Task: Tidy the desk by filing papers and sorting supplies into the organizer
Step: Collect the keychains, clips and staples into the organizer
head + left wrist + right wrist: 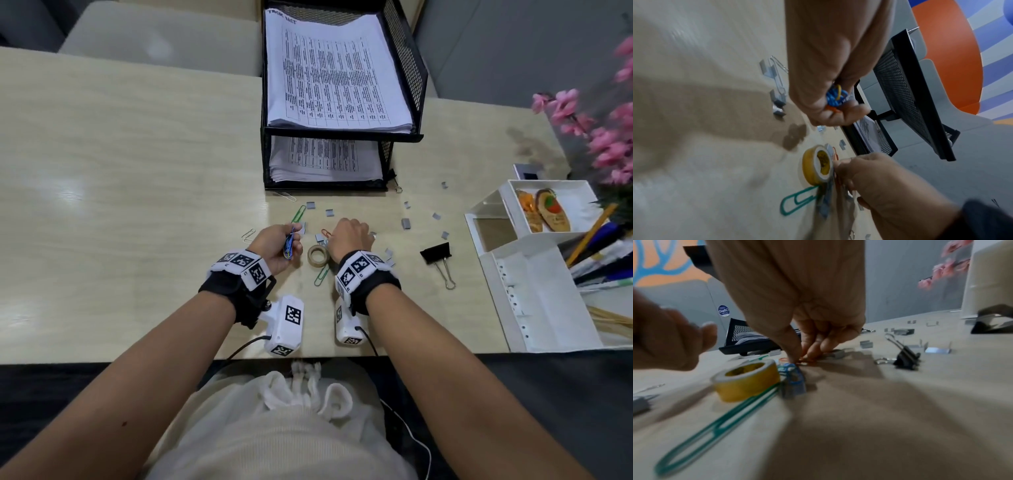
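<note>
On the desk [137, 171], left hand [274, 245] clutches paper clips [288, 244].

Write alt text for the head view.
A person's left hand holds a bunch of coloured paper clips while the right hand reaches down among scattered clips beside a small yellowish tape roll on a pale wooden desk.

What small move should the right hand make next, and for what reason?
Probably pinch and lift the orange paper clip: the right hand has its fingertips down on it beside the yellow tape roll, while the left hand already holds a bunch of coloured paper clips.
</note>
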### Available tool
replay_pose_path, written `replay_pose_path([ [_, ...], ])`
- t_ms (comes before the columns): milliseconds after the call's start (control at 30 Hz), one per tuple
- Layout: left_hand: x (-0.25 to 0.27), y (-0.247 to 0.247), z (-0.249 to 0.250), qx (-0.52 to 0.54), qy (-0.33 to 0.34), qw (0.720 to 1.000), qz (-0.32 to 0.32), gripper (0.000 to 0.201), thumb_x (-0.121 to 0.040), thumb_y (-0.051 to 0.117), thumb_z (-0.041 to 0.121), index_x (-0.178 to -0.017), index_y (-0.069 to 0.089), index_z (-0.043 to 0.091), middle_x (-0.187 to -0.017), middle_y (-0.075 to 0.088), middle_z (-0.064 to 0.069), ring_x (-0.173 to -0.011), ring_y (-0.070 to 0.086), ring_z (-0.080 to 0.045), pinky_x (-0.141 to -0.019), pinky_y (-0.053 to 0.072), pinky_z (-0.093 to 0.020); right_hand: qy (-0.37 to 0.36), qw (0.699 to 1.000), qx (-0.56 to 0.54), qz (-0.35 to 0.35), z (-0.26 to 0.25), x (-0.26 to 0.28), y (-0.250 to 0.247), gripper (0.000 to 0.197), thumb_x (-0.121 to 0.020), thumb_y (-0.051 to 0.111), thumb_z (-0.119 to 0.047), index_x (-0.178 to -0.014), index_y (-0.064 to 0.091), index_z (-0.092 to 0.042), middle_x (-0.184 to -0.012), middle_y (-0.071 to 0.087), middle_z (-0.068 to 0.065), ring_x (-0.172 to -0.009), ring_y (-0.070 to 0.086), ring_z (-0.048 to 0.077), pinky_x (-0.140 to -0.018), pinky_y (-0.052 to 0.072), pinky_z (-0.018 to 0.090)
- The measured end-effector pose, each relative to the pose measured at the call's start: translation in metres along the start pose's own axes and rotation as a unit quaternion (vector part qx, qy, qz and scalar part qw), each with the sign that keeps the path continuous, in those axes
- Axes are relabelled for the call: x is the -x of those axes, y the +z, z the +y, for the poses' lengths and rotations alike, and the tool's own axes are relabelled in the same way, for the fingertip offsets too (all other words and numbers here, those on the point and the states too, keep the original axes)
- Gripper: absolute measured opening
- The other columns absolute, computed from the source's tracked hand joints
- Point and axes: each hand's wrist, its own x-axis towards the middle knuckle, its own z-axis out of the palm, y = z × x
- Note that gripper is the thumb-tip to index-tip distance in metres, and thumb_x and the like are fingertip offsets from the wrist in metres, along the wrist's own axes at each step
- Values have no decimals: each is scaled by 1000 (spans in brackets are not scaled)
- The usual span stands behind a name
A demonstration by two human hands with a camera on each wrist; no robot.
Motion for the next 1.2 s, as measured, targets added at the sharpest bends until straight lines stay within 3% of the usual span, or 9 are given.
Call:
replay_pose_path([
  [167,5,26,-1,-18,-3,1000,-19,32,-101,31,17,-71,40,15,-34,42,4,-23,38,-6,-35,38,-13,3,984,-167,63,14,13,-8,18,-86,49,-1,-103,56,-1,-109,63,20,-109,53,37,-87,42,38],
  [300,9,79,-15,-66,30,996,-49,30,-100,26,7,-80,46,15,-60,40,-3,-24,39,-5,-34,36,-9,58,925,-343,149,65,39,-38,25,-86,46,4,-105,60,-5,-93,67,12,-94,59,29,-87,48,34],
  [400,16,133,-45,-107,12,990,-94,32,-100,23,5,-79,45,14,-63,35,-2,-37,39,-8,-46,36,-18,89,912,-354,185,121,63,-62,30,-87,46,5,-106,65,-7,-99,67,9,-95,58,21,-86,43,21],
  [567,32,223,-116,-150,-44,976,-151,31,-101,25,7,-74,38,14,-62,31,-1,-52,30,-11,-46,30,-19,198,888,-321,261,221,96,-78,24,-86,49,3,-94,71,-3,-104,70,15,-103,61,29,-89,43,22],
  [733,36,288,-187,-241,-29,954,-174,37,-99,29,4,-64,36,17,-64,36,0,-54,36,-10,-50,34,-19,211,909,-266,241,285,110,-81,23,-82,52,7,-89,72,0,-97,71,20,-100,62,35,-93,49,38],
  [1000,25,309,-239,-289,-10,947,-138,37,-97,33,11,-61,39,19,-78,49,-9,-58,39,-10,-67,39,-28,172,953,-201,148,319,107,-89,24,-86,48,2,-99,68,-3,-107,65,22,-109,55,33,-93,45,33],
  [1067,29,307,-237,-279,19,952,-120,40,-98,33,21,-62,48,15,-63,59,-5,-60,46,-16,-76,39,-32,167,957,-197,132,321,106,-92,26,-87,46,2,-102,66,-3,-109,65,20,-111,53,32,-93,43,32],
  [1133,32,305,-237,-257,17,959,-120,48,-100,29,32,-70,58,8,-47,58,-2,-71,51,-22,-84,37,-32,169,956,-200,131,324,106,-93,25,-88,45,3,-104,64,-2,-109,64,18,-110,53,31,-91,43,30],
  [1200,33,307,-240,-247,21,959,-136,55,-101,23,37,-101,62,-2,-62,59,-9,-89,52,-24,-90,35,-31,181,947,-221,146,328,107,-93,23,-87,47,4,-103,62,-2,-108,65,17,-107,57,30,-90,44,30],
])
